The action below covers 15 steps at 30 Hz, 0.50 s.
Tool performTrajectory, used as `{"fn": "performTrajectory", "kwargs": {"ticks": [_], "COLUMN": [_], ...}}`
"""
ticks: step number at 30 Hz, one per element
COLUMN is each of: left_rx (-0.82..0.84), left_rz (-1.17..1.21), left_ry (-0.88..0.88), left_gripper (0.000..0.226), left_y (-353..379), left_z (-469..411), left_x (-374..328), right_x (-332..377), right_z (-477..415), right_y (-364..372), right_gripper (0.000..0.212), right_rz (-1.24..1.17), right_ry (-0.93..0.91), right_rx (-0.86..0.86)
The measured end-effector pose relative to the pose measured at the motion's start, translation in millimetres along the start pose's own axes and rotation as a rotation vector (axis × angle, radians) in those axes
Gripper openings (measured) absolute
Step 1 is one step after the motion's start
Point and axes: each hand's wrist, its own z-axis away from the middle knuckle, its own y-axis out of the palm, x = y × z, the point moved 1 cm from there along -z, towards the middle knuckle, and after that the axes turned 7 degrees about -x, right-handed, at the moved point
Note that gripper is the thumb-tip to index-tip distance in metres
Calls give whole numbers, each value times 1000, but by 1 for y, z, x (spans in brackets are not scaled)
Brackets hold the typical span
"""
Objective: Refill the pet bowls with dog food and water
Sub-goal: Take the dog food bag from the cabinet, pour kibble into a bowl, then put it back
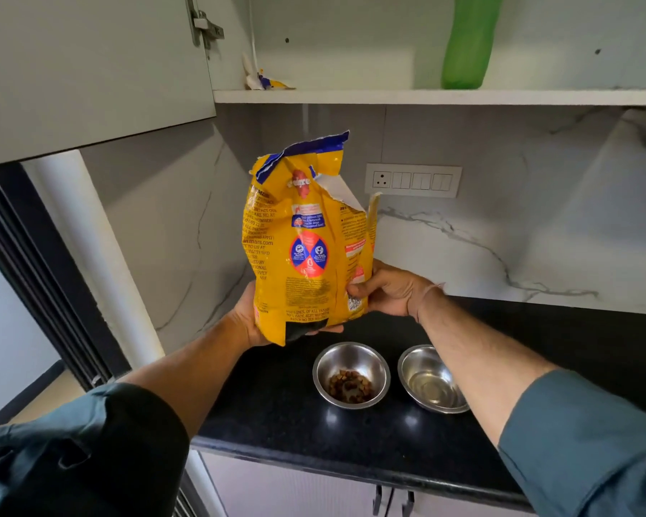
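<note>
A yellow dog food bag (306, 240) with a torn-open top is held upright above the black counter (276, 412). My left hand (248, 317) supports its bottom left corner. My right hand (392, 289) grips its lower right side. Below the bag stand two steel bowls side by side. The left bowl (351, 375) holds a small heap of brown kibble. The right bowl (431, 378) holds clear water, and my right forearm crosses over its right edge.
An open upper cabinet has a white shelf (426, 97) with a green bottle (467, 42) and a small crumpled packet (263, 82). Its door (90, 69) hangs open at upper left. A switch panel (413, 179) sits on the marble wall.
</note>
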Motion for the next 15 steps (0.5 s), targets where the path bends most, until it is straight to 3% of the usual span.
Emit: {"fn": "performTrajectory", "kwargs": {"ticks": [4,8,15], "left_rx": [-87,-236,-557], "left_rz": [80,125,11], "left_ry": [51,74,99], "left_gripper": [53,51,55], "left_y": [-13,-26,-43], "left_z": [12,13,18], "left_x": [-2,7,32], "right_x": [-24,-48,-99], "right_z": [3,2,-5], "right_y": [7,23,58], "right_gripper": [107,84,96], "right_rz": [-53,-109,-202], "right_ry": [-4,-53,-72], "right_rx": [-163,-285,-478]}}
